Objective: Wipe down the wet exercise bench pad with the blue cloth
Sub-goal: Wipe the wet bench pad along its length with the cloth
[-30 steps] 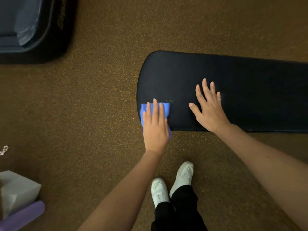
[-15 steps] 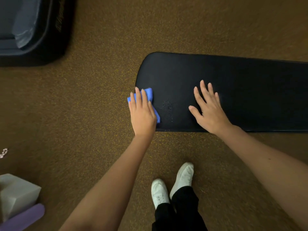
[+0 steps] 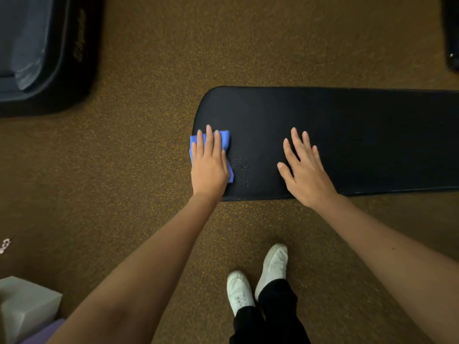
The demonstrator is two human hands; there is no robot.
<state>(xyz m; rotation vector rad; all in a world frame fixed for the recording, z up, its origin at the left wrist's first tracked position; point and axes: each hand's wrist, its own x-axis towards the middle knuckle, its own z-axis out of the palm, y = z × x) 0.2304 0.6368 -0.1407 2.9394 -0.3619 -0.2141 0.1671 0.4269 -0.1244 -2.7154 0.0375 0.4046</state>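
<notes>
A long black bench pad [image 3: 360,135] stretches from the middle to the right edge of the head view. My left hand [image 3: 210,162] presses a folded blue cloth [image 3: 224,140] flat against the pad's left end, fingers straight, with the cloth's left part hanging past the pad's edge. A patch of small water droplets [image 3: 242,167] glints just right of that hand. My right hand [image 3: 304,167] lies flat on the pad, fingers spread, a short way to the right of the droplets.
Brown speckled floor [image 3: 124,170] surrounds the pad. A dark piece of equipment [image 3: 44,55] sits at top left, another dark object [image 3: 452,33] at top right. A grey block [image 3: 27,306] and a purple roller [image 3: 44,333] lie bottom left. My white shoes [image 3: 258,276] stand below the pad.
My left hand slid the cloth from the pad's near edge up and left along its rounded end, now back slightly right. The right hand stayed in place.
</notes>
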